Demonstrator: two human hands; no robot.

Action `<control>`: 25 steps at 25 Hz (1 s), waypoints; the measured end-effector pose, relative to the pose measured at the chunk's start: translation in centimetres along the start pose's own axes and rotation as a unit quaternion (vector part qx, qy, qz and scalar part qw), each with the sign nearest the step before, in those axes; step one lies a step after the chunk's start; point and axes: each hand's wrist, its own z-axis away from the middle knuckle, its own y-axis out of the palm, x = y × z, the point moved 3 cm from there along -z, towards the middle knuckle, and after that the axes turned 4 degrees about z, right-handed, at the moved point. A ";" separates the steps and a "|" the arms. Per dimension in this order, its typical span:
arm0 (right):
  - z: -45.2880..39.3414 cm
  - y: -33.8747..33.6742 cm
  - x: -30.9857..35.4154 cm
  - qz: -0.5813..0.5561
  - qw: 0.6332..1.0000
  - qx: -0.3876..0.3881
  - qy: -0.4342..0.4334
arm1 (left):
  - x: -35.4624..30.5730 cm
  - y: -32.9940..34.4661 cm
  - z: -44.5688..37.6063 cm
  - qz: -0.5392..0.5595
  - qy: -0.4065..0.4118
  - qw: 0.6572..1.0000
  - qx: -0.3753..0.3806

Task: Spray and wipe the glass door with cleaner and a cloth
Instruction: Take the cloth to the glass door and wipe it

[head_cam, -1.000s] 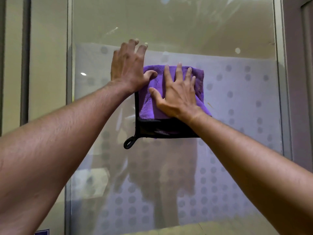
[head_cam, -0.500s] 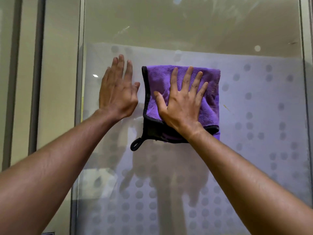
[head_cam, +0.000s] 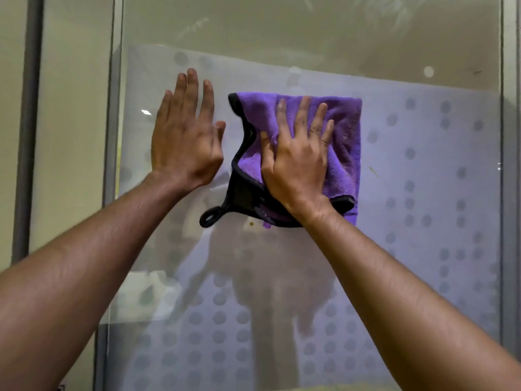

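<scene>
The glass door (head_cam: pixel 408 193) fills the view, with a frosted band of grey dots across its middle. A folded purple cloth (head_cam: pixel 344 142) with black trim and a hanging loop lies flat against the glass. My right hand (head_cam: pixel 298 159) presses on the cloth with fingers spread, thumb bunching its left edge. My left hand (head_cam: pixel 183 136) rests flat on the bare glass just left of the cloth, fingers together and pointing up, touching no cloth. No cleaner bottle is in view.
A grey metal frame (head_cam: pixel 112 165) runs down the door's left edge, with a beige wall panel (head_cam: pixel 70 122) and a dark post (head_cam: pixel 28 136) beyond it. Another frame strip (head_cam: pixel 507 193) borders the right side. A small yellowish smudge (head_cam: pixel 373 170) marks the glass right of the cloth.
My left hand slid left off the cloth's top corner onto bare glass. My right hand stayed pressed on the cloth, whose left edge has bunched under the thumb.
</scene>
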 end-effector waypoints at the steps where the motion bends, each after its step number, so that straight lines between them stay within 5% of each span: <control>1: 0.9 -0.1 -0.4 0.013 0.999 0.010 -0.048 | 0.0 0.0 0.1 -0.003 0.000 1.000 0.002; 4: 2.8 -0.7 -3.7 0.049 0.996 0.018 -0.076 | -0.2 -0.2 0.4 0.003 -0.010 1.000 0.006; 9: 3.6 -1.6 -10.2 0.025 0.987 0.019 0.156 | -0.3 -0.4 0.5 0.009 -0.006 1.000 0.019; 13: 2.7 -1.2 -9.3 -0.025 0.982 -0.003 0.185 | -0.4 -0.1 0.6 0.000 -0.005 1.000 0.001; 25: 7.9 -0.3 0.1 -0.040 0.990 0.020 -0.135 | -0.1 -0.1 0.5 -0.008 0.011 1.000 0.009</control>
